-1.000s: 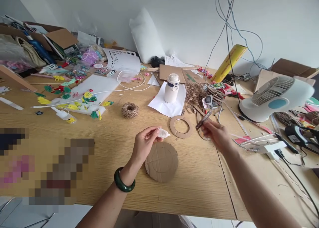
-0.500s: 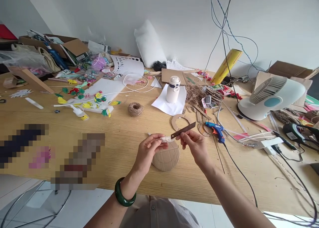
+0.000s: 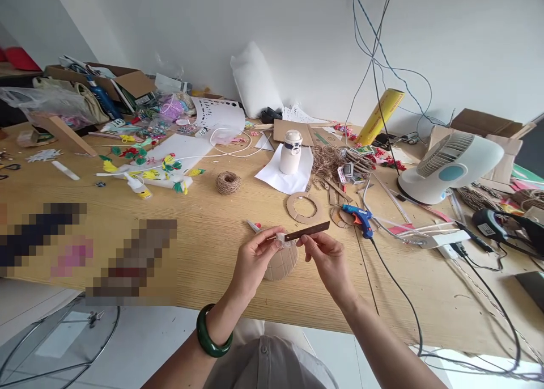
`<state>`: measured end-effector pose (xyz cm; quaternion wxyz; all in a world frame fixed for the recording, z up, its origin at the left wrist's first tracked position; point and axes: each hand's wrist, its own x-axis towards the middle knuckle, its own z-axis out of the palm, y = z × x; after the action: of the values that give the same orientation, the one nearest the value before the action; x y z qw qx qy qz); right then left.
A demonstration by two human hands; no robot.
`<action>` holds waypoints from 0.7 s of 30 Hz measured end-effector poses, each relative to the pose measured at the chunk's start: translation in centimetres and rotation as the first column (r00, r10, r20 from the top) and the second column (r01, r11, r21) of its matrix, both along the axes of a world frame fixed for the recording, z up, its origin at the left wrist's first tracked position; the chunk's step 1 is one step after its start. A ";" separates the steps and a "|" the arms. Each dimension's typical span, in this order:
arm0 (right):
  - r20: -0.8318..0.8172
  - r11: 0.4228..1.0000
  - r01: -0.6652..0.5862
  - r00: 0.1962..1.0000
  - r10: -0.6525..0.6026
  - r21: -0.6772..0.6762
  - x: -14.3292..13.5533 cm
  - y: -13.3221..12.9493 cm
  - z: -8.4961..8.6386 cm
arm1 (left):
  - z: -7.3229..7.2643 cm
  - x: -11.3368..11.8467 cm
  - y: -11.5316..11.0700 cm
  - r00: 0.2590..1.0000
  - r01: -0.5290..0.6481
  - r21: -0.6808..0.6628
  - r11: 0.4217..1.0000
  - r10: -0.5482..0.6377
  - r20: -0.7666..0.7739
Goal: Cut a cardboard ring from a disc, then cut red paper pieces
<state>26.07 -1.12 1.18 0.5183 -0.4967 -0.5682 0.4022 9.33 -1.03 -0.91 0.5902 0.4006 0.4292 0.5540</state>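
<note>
A dark, flat blade [image 3: 312, 230] with a slanted tip and a small hole lies across the space between my hands. My right hand [image 3: 327, 258] pinches its lower edge between thumb and finger. At the blade's left end is a crumpled whitish, partly see-through wrapping [image 3: 285, 241], pinched in my left hand [image 3: 255, 258]; I cannot make out its material. Under both hands a round cardboard disc [image 3: 281, 264] rests on the table, partly hidden. Just beyond my left fingers, the pointed tip of scissors or a similar tool [image 3: 252, 225] shows.
Ahead lie a cardboard ring [image 3: 293, 210], a twine ball [image 3: 228, 182] and a white bottle [image 3: 290, 156] on paper. A blue glue gun [image 3: 360, 219] with its trailing cable is on the right, near a white fan [image 3: 450, 168]. Artificial flowers [image 3: 170, 165] and a glue bottle [image 3: 139, 186] lie left.
The blade has turned flatter, and its left end now sits closer against the wrapping. My right hand has moved slightly left and down. The view has shifted a little.
</note>
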 end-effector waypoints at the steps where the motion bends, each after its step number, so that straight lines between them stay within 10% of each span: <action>1: 0.014 1.000 0.020 1.000 -0.021 0.023 0.4 -0.3 -0.3 | -0.1 0.5 -0.1 1.000 -0.006 0.000 1.000 0.006 0.015; 9: 0.155 0.955 -0.001 0.987 -0.046 0.295 3.7 0.2 -1.5 | 0.0 3.4 1.5 0.936 0.063 -0.209 0.976 0.015 0.351; 14: 0.443 0.792 -0.285 0.896 0.020 0.540 6.5 1.7 -1.1 | 0.6 4.1 3.3 0.929 0.191 -0.304 0.933 -0.073 0.362; 21: 0.649 0.644 -0.529 0.758 0.066 0.552 9.9 3.2 0.0 | 0.9 4.8 3.8 0.887 0.381 -0.339 0.860 -0.236 0.396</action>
<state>35.94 2.12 1.14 0.3928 -0.2482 -0.8830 0.0662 14.12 2.81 0.00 0.8079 0.2309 0.3554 0.4095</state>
